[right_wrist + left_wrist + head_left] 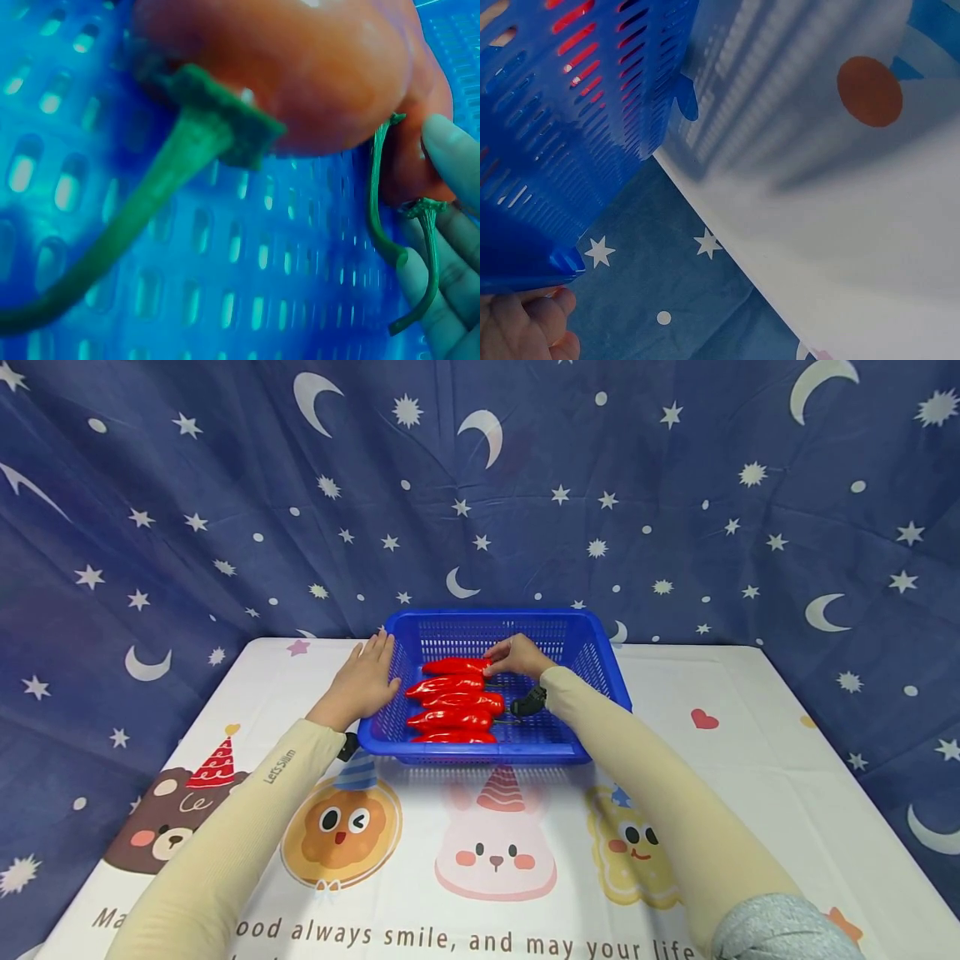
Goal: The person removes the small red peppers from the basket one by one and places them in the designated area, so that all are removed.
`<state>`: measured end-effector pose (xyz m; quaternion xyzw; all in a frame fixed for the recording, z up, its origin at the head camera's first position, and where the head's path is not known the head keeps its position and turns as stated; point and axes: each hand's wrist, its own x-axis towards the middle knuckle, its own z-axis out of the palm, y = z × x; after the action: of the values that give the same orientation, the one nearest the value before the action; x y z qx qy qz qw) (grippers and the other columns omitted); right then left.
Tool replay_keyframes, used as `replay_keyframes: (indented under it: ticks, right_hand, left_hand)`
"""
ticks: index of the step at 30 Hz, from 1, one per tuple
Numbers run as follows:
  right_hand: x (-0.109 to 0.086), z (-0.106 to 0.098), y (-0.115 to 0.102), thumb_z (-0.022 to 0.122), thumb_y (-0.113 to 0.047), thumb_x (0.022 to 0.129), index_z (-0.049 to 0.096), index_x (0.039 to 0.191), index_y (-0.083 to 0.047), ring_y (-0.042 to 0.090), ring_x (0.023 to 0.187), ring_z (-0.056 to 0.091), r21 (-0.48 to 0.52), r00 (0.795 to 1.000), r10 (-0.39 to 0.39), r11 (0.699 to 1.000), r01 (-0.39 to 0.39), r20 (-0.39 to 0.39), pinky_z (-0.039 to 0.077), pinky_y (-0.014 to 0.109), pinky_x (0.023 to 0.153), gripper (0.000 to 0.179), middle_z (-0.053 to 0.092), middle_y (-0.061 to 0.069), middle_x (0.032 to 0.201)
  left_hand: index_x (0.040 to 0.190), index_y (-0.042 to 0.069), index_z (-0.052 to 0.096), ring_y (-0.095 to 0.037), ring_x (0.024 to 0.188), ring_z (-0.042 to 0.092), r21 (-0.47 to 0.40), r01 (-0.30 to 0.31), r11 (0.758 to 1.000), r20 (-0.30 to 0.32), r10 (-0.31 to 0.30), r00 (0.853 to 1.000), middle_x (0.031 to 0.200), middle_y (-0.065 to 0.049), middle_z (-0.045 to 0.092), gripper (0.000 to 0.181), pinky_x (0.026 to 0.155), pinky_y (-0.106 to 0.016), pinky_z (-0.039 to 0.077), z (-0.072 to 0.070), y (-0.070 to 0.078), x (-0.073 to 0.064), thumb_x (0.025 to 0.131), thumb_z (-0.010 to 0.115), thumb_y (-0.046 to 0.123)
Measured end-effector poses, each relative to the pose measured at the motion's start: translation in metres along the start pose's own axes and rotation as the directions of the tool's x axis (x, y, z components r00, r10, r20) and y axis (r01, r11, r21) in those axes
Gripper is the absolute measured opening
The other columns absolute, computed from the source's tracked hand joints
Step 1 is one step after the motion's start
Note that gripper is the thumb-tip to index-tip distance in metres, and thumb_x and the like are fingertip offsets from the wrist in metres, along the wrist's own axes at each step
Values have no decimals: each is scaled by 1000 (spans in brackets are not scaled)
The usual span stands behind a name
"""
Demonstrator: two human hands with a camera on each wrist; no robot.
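In the head view, pinches the farthest red pepper near its stem end with the right hand, inside the blue basket on the table. Includes four other peppers in a row between there and the basket's near wall, tapered ends to the left. Rests the left hand on the basket's left rim, fingers straight, thumb set apart in a wide grip.

From the left wrist, reveals the slotted outer surface of the basket, hidden from the head, with red glimpsed through the slots and a striped shadow cast across the table. Catches only part of the left hand at the rim, too cut off to tell the full grip from here.

From the right wrist, brings out green stems, barely visible from above: one large and close, two smaller beside the right hand. Shows the thumb against a pepper's side and the fingers behind the stems, in a narrow grip. Renders the peppers more orange than in the head view.
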<state>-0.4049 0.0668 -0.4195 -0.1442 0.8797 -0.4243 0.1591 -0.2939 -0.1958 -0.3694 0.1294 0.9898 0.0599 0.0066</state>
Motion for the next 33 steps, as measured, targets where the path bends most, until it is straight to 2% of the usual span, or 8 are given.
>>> replay_keyframes:
  ticks: [7, 16, 25, 33]
  right_hand:
    - [1, 1, 1, 80, -6, 70, 70, 107, 1, 26, 98, 68, -14, 999, -42, 999, 41, -16, 54, 33, 89, 38, 70, 17, 109]
    - [-2, 0, -3, 82, -6, 68, 71, 104, -2, 26, 97, 68, -102, 989, -142, 985, 138, -33, 54, 34, 88, 37, 71, 15, 106]
    - [-1, -3, -6, 80, -6, 70, 70, 106, -2, 25, 103, 67, -103, 985, -169, 981, 165, -26, 53, 34, 90, 37, 70, 15, 108]
    - [-1, -3, -8, 78, -7, 73, 67, 106, -1, 26, 103, 66, -114, 986, -162, 980, 165, 31, 52, 35, 92, 36, 68, 16, 110]
  left_hand:
    - [146, -11, 13, -43, 143, 13, -6, -3, 1000, -9, 3, 1000, 153, -29, 13, 71, 118, -53, 7, 0, 0, 0, 92, 45, 22]
    - [146, -10, 13, -42, 144, 14, -5, 2, 1000, -5, -2, 1000, 154, -28, 13, 72, 118, -53, 7, 0, 1, 1, 92, 46, 23]
    - [146, -10, 12, -42, 144, 13, -8, 6, 1000, 1, -6, 1000, 154, -29, 13, 71, 118, -53, 7, -1, 1, 0, 92, 45, 22]
    - [146, -10, 12, -42, 144, 13, -8, 8, 1000, 3, -8, 1000, 154, -28, 12, 72, 118, -53, 7, -1, 2, -1, 92, 46, 22]
